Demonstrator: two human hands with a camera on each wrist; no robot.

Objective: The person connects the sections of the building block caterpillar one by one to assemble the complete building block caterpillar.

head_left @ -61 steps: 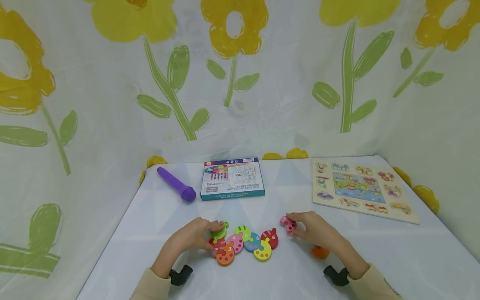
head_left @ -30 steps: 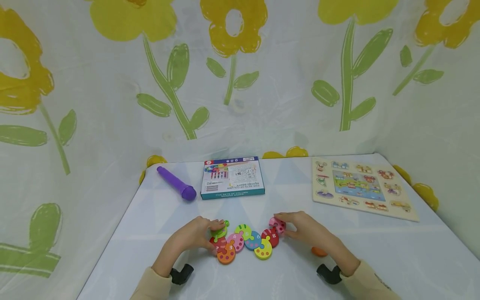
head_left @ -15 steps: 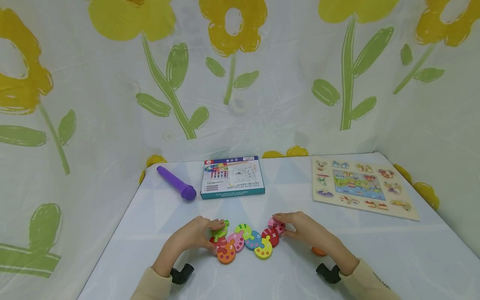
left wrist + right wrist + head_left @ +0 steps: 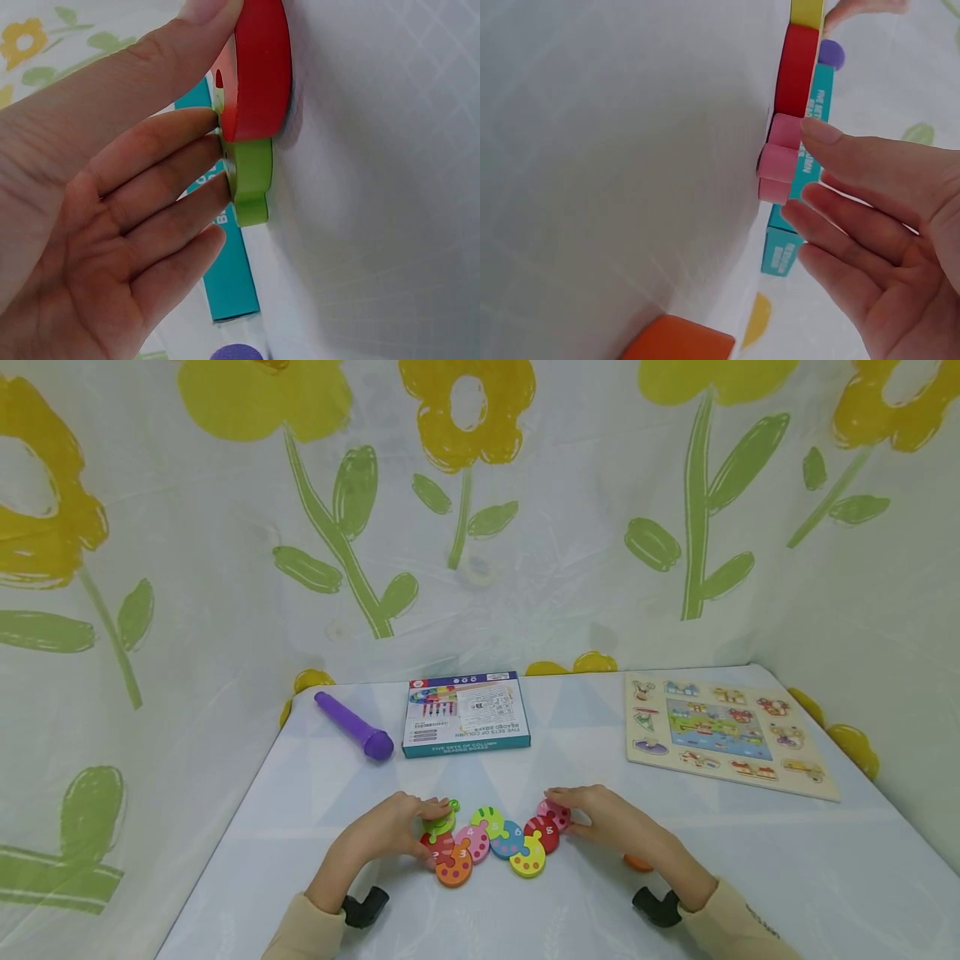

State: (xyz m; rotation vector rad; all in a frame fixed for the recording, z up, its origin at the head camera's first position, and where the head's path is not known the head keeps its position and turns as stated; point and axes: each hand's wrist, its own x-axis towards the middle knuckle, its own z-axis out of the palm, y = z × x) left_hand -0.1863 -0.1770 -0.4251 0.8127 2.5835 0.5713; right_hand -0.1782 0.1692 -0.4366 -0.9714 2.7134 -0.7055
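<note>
A wavy chain of numbered wooden puzzle pieces lies on the table in the head view, including a blue piece (image 4: 507, 841) and a yellow piece (image 4: 528, 862). At its left end, my left hand (image 4: 384, 831) holds the red piece (image 4: 262, 67) with the thumb and the green piece (image 4: 251, 169) with the fingers. My right hand (image 4: 611, 816) pinches the spotted pink piece (image 4: 778, 161) at the other end, between thumb and fingers. That pink piece sits against the red piece (image 4: 542, 835) marked 8; whether it is fully interlocked I cannot tell.
Partly behind the right wrist lies a separate orange piece (image 4: 637, 862). Farther back are a purple toy microphone (image 4: 351, 725), a flat teal-edged box (image 4: 465, 717) and a wooden picture puzzle board (image 4: 731, 737). A flowered cloth (image 4: 525, 585) hangs beyond the table.
My right hand has carried the pink piece left, from apart to against the red 8 piece. During the last second both hands have stayed nearly still.
</note>
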